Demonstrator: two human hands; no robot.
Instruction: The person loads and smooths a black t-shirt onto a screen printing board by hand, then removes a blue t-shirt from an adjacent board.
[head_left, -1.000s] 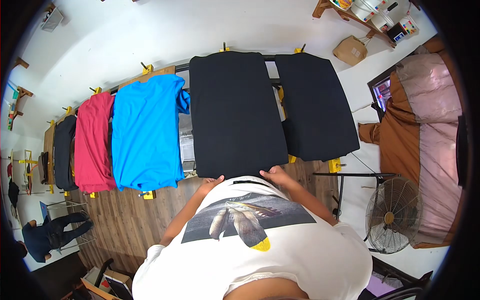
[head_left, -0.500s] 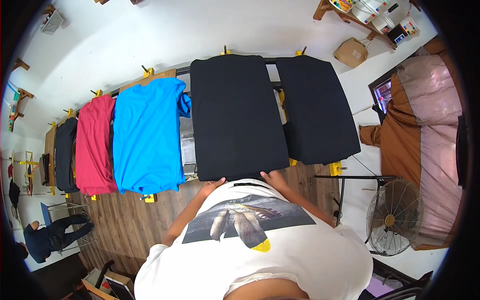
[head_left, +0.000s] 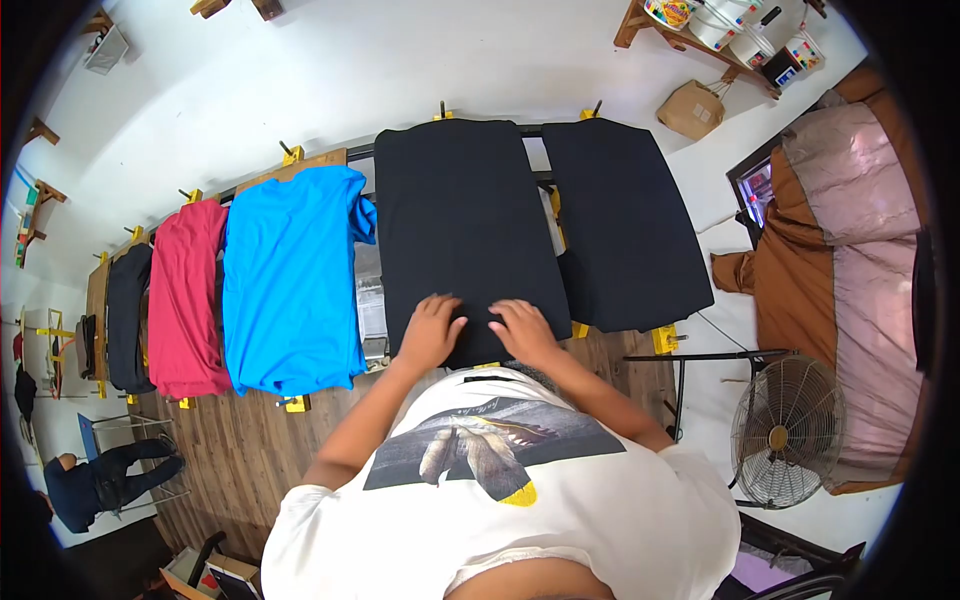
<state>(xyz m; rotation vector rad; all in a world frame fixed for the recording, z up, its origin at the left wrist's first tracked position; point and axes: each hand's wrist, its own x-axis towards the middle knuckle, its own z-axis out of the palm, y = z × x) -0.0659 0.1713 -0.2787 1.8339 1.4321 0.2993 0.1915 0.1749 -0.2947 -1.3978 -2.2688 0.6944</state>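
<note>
Wooden flooring [head_left: 240, 440] lies below as my left hand [head_left: 430, 332] and right hand [head_left: 527, 332], each grip slack, fingers loosely spread and pinching nothing, rest on the near end of a wide black cloth [head_left: 462, 220], draped between a blue shirt [head_left: 290, 280] and a second black cloth [head_left: 628, 225], a white wall [head_left: 330, 75] beyond.

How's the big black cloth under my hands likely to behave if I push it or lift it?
The black cloth will probably go floppy when lifted, as its edges curve down softly. A push might ruck it into wrinkles like those in the blue cloth. It seems unlikely to roll or tip, lying broad and fairly flat.
</note>
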